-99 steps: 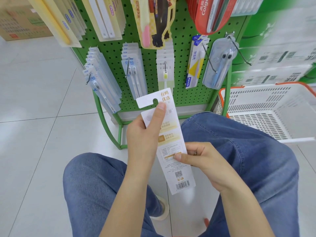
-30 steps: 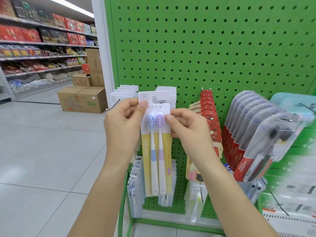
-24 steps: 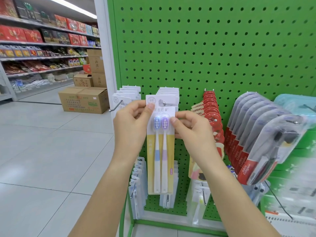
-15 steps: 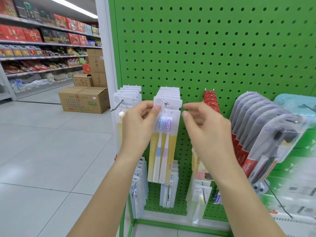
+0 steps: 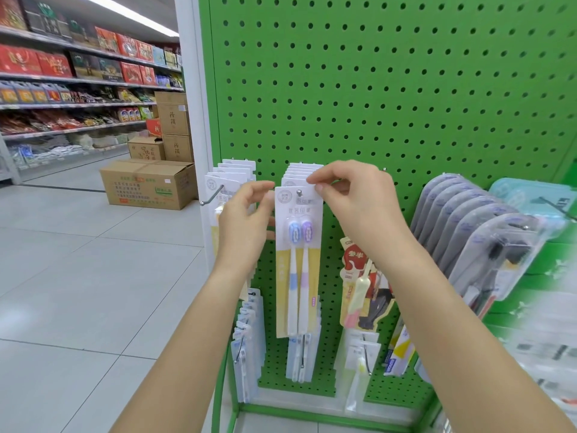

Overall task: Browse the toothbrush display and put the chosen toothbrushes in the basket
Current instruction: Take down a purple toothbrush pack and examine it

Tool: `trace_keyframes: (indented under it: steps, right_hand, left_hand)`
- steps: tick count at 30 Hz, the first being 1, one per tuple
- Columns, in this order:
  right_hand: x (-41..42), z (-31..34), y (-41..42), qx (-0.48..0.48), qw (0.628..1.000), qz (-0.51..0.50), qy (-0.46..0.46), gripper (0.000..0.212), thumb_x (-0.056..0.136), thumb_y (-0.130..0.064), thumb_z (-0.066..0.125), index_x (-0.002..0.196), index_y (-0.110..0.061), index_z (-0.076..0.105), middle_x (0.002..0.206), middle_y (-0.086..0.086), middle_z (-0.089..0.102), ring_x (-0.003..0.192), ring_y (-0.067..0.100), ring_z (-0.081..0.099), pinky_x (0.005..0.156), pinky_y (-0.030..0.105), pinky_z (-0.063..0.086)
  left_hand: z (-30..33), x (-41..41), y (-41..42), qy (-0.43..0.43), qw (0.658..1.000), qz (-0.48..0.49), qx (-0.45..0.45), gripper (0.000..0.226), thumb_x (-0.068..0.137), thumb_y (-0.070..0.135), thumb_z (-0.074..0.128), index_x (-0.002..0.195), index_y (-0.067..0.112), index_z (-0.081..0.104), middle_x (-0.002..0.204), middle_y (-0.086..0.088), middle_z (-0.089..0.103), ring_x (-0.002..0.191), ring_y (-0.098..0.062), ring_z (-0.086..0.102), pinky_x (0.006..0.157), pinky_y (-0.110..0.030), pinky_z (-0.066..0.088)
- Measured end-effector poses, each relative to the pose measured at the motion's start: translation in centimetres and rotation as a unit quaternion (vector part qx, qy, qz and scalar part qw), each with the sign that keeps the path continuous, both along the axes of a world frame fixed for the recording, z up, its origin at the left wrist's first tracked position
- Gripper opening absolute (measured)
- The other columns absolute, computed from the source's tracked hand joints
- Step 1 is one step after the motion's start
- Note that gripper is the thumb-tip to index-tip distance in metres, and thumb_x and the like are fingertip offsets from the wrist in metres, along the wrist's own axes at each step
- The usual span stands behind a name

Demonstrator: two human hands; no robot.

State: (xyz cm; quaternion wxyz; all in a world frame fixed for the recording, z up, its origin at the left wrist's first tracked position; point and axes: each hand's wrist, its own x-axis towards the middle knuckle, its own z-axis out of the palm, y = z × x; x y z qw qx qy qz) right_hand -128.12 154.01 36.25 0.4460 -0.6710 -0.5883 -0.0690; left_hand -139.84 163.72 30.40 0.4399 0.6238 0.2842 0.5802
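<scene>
Right hand [image 5: 356, 201] pinches the top corner of the two-brush pack [image 5: 298, 260] hanging on its hook [image 5: 299, 192]; left hand [image 5: 246, 226], fingers loosely curled, just beside the pack's left edge, holding nothing

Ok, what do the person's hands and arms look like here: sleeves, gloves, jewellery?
Both forearms are bare to the frame's lower edge, no sleeves showing. The left hand and right hand wear no gloves; no rings, watch or bracelets are visible. Nails look short and unpainted.
</scene>
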Motion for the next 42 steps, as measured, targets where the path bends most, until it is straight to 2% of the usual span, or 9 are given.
trace_keyframes:
  steps: [1, 3, 8, 11, 19, 25, 29, 36, 42]
  right_hand:
    - [0.1, 0.1, 0.0, -0.005, 1.0, -0.002, 0.0, 0.019, 0.093, -0.012, 0.059, 0.096, -0.023, 0.074, 0.098, -0.009, 0.069, 0.082, 0.007, 0.061, 0.079, -0.004, 0.032]
    - [0.2, 0.2, 0.1, -0.013, 1.0, -0.002, -0.001, 0.021, 0.093, -0.011, 0.058, 0.095, -0.024, 0.075, 0.098, -0.008, 0.07, 0.081, 0.007, 0.06, 0.073, -0.011, 0.022]
    - [0.2, 0.2, 0.2, -0.022, 1.0, -0.002, -0.013, 0.022, 0.094, -0.011, 0.057, 0.094, -0.025, 0.074, 0.103, -0.005, 0.069, 0.088, 0.012, 0.062, 0.068, 0.007, 0.022]
    - [0.4, 0.1, 0.4, -0.022, 1.0, -0.002, -0.011, 0.023, 0.094, -0.01, 0.057, 0.094, -0.025, 0.075, 0.103, -0.004, 0.069, 0.091, 0.013, 0.061, 0.078, 0.022, 0.033]
    - [0.4, 0.4, 0.6, -0.013, 1.0, -0.006, -0.016, 0.027, 0.094, -0.007, 0.054, 0.094, -0.023, 0.075, 0.102, -0.002, 0.067, 0.095, 0.016, 0.059, 0.086, 0.032, 0.045]
    - [0.4, 0.4, 0.7, -0.015, 1.0, -0.007, -0.019, 0.028, 0.095, -0.006, 0.053, 0.096, -0.023, 0.076, 0.093, -0.007, 0.06, 0.083, 0.011, 0.051, 0.079, 0.027, 0.042]
    - [0.3, 0.5, 0.7, -0.018, 1.0, -0.008, -0.022, 0.028, 0.095, -0.007, 0.053, 0.096, -0.023, 0.076, 0.092, -0.007, 0.061, 0.071, 0.004, 0.047, 0.076, 0.026, 0.04]
    - [0.1, 0.0, 0.6, 0.002, 1.0, -0.009, -0.024, 0.025, 0.095, -0.009, 0.052, 0.101, -0.022, 0.072, 0.102, -0.004, 0.064, 0.096, 0.013, 0.059, 0.088, 0.03, 0.045]
    - [-0.7, -2.8, -2.2, 0.181, 0.983, 0.01, -0.005, 0.019, 0.094, -0.009, 0.054, 0.104, -0.015, 0.07, 0.095, -0.009, 0.064, 0.088, 0.001, 0.057, 0.08, 0.009, 0.042]
  left_hand:
    - [0.0, 0.0, 0.1, 0.005, 1.0, -0.012, 0.002, 0.015, 0.098, 0.015, 0.055, 0.1, 0.027, 0.063, 0.097, 0.011, 0.068, 0.069, -0.001, 0.065, 0.049, -0.018, 0.049]
    - [-0.1, 0.0, 0.4, 0.011, 0.999, -0.031, 0.002, 0.021, 0.095, 0.008, 0.059, 0.094, 0.028, 0.066, 0.091, 0.012, 0.069, 0.072, 0.0, 0.066, 0.049, -0.018, 0.049]
    - [-0.3, 0.4, 1.2, 0.018, 0.999, -0.042, -0.015, 0.021, 0.09, 0.008, 0.064, 0.084, 0.028, 0.069, 0.081, 0.006, 0.073, 0.07, -0.008, 0.068, 0.053, -0.025, 0.05]
    - [-0.6, 0.6, 1.5, 0.018, 1.0, -0.022, -0.007, 0.02, 0.088, 0.011, 0.067, 0.082, 0.03, 0.071, 0.082, 0.004, 0.074, 0.077, -0.016, 0.068, 0.062, -0.033, 0.051]
    - [-0.5, 1.0, 0.8, -0.014, 0.999, 0.031, 0.025, 0.022, 0.091, 0.014, 0.065, 0.079, 0.032, 0.069, 0.075, 0.014, 0.071, 0.074, -0.011, 0.065, 0.064, -0.036, 0.056]
    - [-0.6, 0.8, 0.5, -0.037, 0.997, 0.063, 0.024, 0.012, 0.093, 0.017, 0.064, 0.083, 0.023, 0.068, 0.077, 0.007, 0.068, 0.064, -0.003, 0.06, 0.055, -0.027, 0.054]
    - [-1.0, 0.2, -0.2, -0.043, 0.994, 0.101, 0.015, 0.019, 0.094, 0.017, 0.062, 0.079, 0.029, 0.065, 0.073, 0.01, 0.066, 0.057, -0.008, 0.063, 0.057, -0.032, 0.058]
    - [-3.4, -1.5, -2.3, -0.067, 0.985, 0.158, -0.006, 0.017, 0.094, 0.019, 0.063, 0.08, 0.03, 0.064, 0.074, 0.007, 0.067, 0.055, -0.001, 0.062, 0.061, -0.029, 0.058]
    - [-5.2, -3.0, -4.7, -0.072, 0.979, 0.189, -0.026, 0.017, 0.093, 0.022, 0.065, 0.078, 0.03, 0.064, 0.054, 0.014, 0.064, 0.048, -0.002, 0.061, 0.057, -0.009, 0.043]
